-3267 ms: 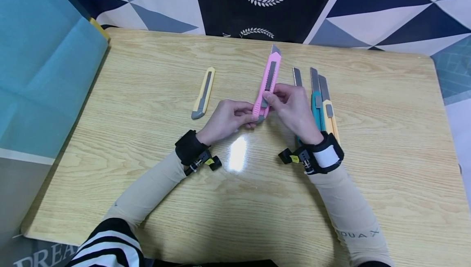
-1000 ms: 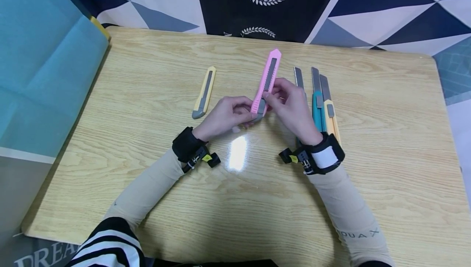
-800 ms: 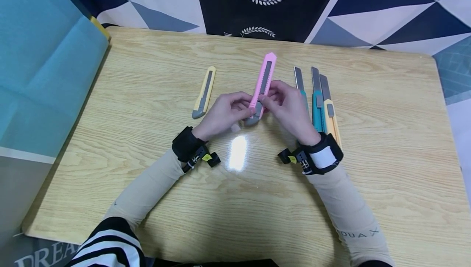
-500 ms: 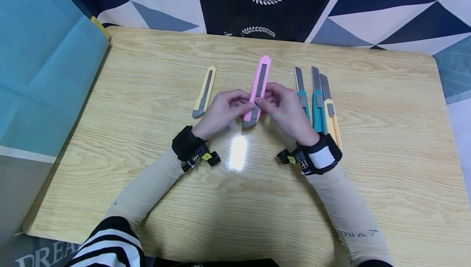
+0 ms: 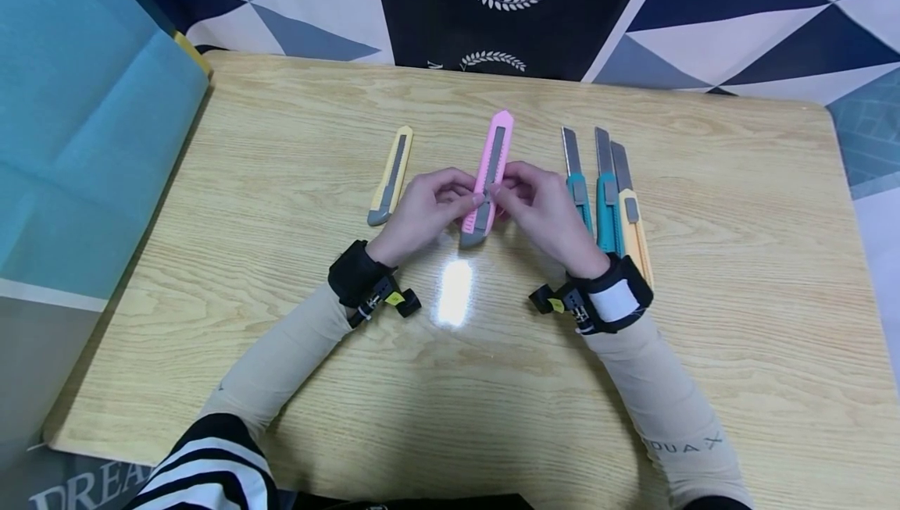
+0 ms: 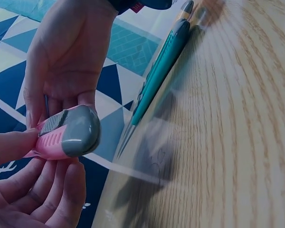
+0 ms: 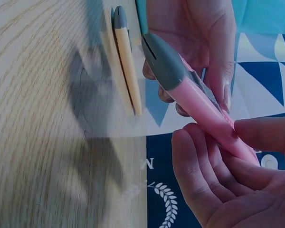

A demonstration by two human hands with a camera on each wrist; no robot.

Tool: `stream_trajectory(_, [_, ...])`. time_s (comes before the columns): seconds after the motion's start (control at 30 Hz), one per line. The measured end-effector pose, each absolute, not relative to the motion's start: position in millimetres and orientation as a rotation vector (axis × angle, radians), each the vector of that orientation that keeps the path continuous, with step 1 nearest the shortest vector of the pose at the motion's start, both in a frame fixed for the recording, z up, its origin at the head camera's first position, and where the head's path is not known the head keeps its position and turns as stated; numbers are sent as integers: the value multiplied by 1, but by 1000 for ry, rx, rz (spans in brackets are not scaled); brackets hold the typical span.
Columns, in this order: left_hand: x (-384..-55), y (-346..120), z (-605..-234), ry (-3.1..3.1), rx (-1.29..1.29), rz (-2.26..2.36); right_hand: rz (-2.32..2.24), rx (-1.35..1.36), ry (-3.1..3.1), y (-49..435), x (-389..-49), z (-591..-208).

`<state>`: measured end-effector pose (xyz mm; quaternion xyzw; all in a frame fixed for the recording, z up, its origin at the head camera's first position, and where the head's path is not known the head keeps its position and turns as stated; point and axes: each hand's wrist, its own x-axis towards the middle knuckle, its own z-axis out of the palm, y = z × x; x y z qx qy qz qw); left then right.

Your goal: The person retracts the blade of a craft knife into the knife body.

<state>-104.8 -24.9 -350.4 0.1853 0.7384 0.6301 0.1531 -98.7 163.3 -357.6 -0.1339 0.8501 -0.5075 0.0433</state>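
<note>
Between both hands, a pink utility knife with a grey end cap is held up off the table, its tip pointing away. No blade shows past its tip. My left hand pinches its left edge near the lower part, thumb on top. From the other side, my right hand grips it with the thumb by the grey slider. In the left wrist view, the grey cap faces the camera. The right wrist view shows the pink body with fingers curled under it.
A pale yellow utility knife lies left of the hands, no blade showing. To the right lie two teal utility knives, one a larger teal knife, and an orange-yellow knife, all with blades out. Patterned cloth hangs behind the wooden table.
The blade that stuck out of the pink utility knife about three seconds ago no longer shows. Both hands have brought the knife slightly left and nearer the body, turning it more upright.
</note>
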Motion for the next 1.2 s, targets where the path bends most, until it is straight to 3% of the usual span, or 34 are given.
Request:
stream_trajectory(0.27, [-118, -27, -383, 2373, 628, 1675, -1466, -419, 2596, 157, -92, -350])
stream_trajectory(1.2, [-149, -47, -383, 2818, 460, 998, -1356, -461, 2652, 166, -95, -353])
